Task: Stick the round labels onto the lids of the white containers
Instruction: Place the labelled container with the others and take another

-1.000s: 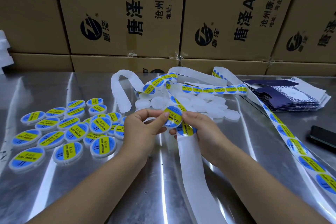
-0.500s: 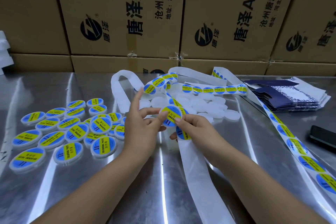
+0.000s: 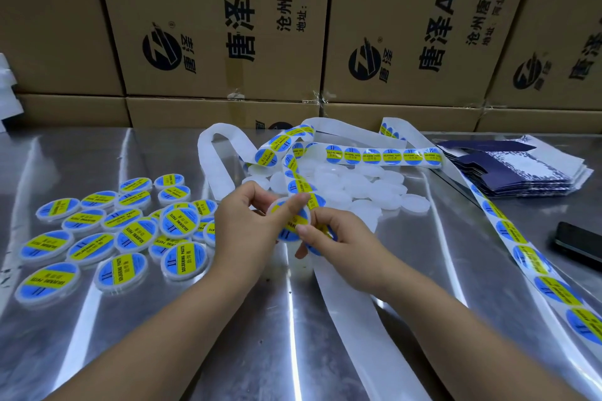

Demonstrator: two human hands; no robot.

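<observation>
A shiny metal counter [image 3: 97, 156] fills the near view, streaked with bright reflected light — along its far edge stand stacked brown cardboard boxes [image 3: 208, 26] printed with black characters.

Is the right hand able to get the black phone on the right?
Probably yes, once it lets go. The right hand pinches the white container together with the left hand. The phone lies uncovered on the table, with only the flat label strip between.
</observation>
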